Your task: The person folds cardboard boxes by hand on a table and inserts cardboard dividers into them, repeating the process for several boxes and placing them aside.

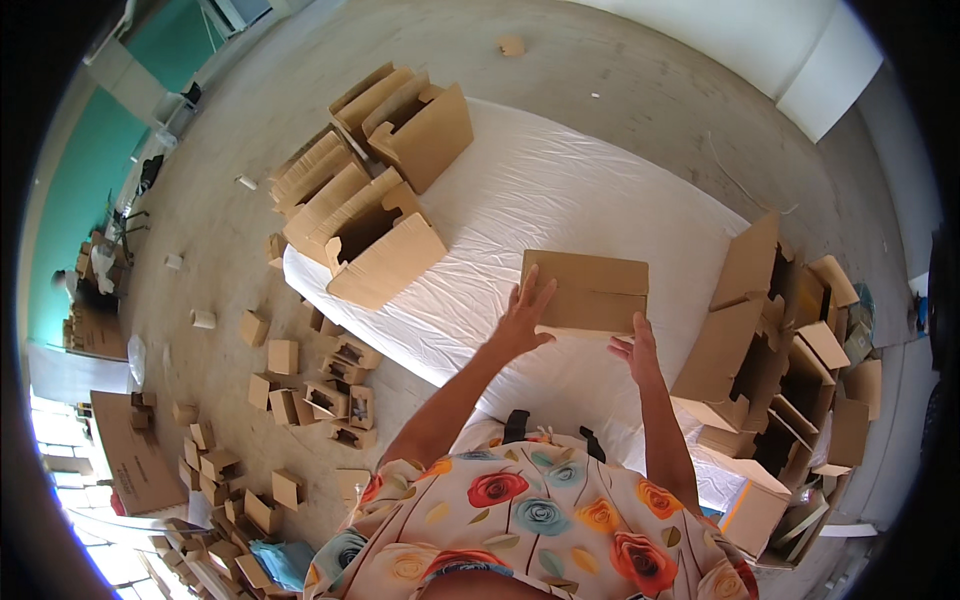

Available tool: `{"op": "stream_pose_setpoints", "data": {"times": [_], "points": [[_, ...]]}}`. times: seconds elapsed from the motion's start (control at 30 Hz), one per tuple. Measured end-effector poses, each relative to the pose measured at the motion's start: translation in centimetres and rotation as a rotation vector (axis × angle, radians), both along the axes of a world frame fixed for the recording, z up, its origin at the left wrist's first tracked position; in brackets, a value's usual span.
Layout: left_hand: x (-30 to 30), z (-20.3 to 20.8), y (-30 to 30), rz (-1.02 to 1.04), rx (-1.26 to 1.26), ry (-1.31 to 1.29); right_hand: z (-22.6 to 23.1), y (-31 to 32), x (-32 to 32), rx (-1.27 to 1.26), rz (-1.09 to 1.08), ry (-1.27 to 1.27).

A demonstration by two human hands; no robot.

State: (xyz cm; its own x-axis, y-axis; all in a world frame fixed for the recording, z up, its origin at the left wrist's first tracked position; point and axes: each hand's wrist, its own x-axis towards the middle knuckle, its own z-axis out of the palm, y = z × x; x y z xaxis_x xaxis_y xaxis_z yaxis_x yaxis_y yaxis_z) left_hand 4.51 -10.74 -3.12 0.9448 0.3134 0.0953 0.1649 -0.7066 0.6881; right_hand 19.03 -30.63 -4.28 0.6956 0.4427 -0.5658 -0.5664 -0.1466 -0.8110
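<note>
A closed brown cardboard box [588, 285] rests on the white sheet in front of me, its flaps meeting in a lengthwise seam. My left hand [522, 318] lies with spread fingers against the box's left end, fingertips on the cardboard. At the near right corner is my right hand [638, 350], its fingers stretched out and the index fingertip touching the box edge. Neither hand is wrapped round the box. What lies inside the box is hidden.
The white sheet [560, 170] covers a large raised surface. Open brown cartons [385, 265] stand along its left side, and more open cartons [735, 340] crowd the right. Many small cardboard boxes [283, 357] are scattered on the floor at left. Far left, a person [72, 285] is near stacked boxes.
</note>
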Motion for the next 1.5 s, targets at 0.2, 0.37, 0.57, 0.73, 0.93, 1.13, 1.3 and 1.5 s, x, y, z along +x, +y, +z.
{"op": "stream_pose_setpoints", "data": {"times": [0.2, 0.37, 0.57, 0.73, 0.93, 1.13, 1.3, 1.5], "points": [[0.4, 0.1, 2.4, 0.202, -0.076, -0.15, -1.0, 5.4, 2.7, 0.091, 0.073, -0.242], [3.0, 1.0, 8.9, 0.343, 0.071, -0.332, 0.2, 15.3, 7.5, 0.164, 0.156, -0.342], [5.9, 2.5, 17.1, 0.576, 0.184, -0.277, -2.1, 30.1, 13.1, 0.154, 0.32, -0.653], [5.9, -1.9, 20.5, 0.678, 0.355, -0.049, -6.3, 36.3, 11.5, 0.13, 0.474, -0.662], [6.4, -3.2, 20.4, 0.731, 0.552, 0.22, -0.5, 27.1, 4.8, -0.029, 0.411, -0.546], [6.5, 2.3, 15.4, 0.65, 0.595, 0.061, 1.3, 8.5, 2.2, -0.133, 0.064, -0.785], [2.3, 3.8, 6.9, 0.449, 0.583, 0.058, 5.3, -6.9, -0.3, -0.608, -0.276, -1.268], [-1.9, 1.5, -1.4, 0.097, 0.281, 0.168, 6.7, -15.9, 0.2, -1.099, -0.34, -1.251]]}}
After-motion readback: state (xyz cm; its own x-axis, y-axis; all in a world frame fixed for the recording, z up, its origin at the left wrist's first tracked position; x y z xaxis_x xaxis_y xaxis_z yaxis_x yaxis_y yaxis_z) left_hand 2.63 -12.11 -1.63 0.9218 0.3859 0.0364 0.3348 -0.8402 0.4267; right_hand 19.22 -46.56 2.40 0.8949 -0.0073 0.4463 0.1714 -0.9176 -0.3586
